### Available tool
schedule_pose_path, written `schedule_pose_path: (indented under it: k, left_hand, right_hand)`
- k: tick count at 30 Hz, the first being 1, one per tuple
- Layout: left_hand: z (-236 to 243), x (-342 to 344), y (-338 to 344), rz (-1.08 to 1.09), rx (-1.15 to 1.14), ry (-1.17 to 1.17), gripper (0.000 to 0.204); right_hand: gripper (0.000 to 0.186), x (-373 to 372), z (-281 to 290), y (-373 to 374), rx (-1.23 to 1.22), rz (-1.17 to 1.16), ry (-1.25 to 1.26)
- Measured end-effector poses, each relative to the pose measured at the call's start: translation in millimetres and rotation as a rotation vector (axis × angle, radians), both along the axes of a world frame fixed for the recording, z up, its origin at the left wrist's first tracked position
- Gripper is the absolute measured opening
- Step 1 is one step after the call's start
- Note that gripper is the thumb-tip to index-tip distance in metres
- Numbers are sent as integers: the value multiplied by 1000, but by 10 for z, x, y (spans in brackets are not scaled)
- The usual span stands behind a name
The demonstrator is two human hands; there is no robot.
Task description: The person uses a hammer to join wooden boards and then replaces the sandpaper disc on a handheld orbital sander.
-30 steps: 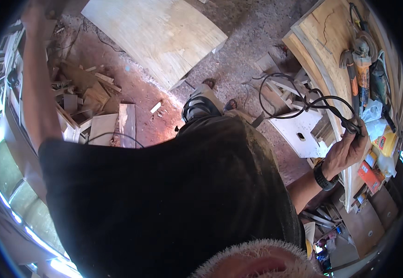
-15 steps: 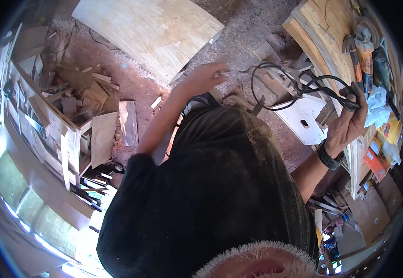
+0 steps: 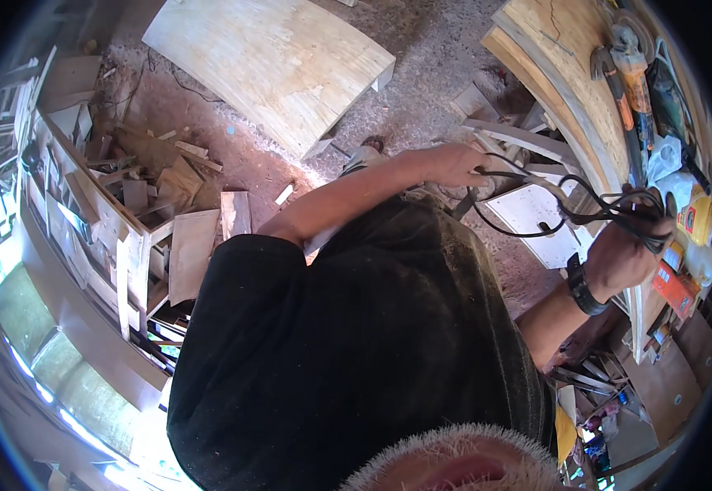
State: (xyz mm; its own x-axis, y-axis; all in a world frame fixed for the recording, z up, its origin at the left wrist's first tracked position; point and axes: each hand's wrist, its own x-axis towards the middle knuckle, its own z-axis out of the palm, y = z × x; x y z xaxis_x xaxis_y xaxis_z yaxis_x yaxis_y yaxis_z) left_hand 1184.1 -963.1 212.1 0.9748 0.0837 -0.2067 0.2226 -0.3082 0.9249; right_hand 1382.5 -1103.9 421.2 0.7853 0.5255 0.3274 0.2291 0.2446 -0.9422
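A black cable (image 3: 573, 184) hangs in loose loops between my two hands, in front of my body on the right. Several turns of it are bunched in my right hand (image 3: 628, 255), whose fingers are wrapped round them; a dark watch sits on that wrist. My left hand (image 3: 456, 165) reaches across in front of my torso, its fingers closed on the cable at the near end of a loop. Part of the cable dips over a white board (image 3: 528, 217) with a cut-out. Where the cable's ends lie, I cannot see.
At the right, a wooden workbench (image 3: 565, 41) bears a hammer (image 3: 615, 90), an orange power tool (image 3: 634, 74), plastic bags and a yellow container (image 3: 694, 219). A plywood-topped low table (image 3: 270, 65) stands ahead. Wood offcuts (image 3: 177, 184) are heaped at the left.
My left hand has swung right and taken hold of the cable. My right hand has moved slightly right and lower, its fingers now curled round the bunched turns.
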Motion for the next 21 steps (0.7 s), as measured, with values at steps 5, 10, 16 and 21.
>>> schedule_pose_path:
  k: [5,10,16,21]
  left_hand:
    - [-92,49,-308,119,-98,-230,43]
    - [-12,220,-249,303,-290,-126,43]
    - [433,457,-204,570,-688,-324,48]
    - [939,592,-165,532,-901,-426,45]
  right_hand:
    - [44,253,-66,-389,130,3,306]
    - [41,282,-360,-530,73,58,331]
    - [33,21,-880,-531,-401,28,268]
    - [55,-284,-1253,-490,-514,200,312]
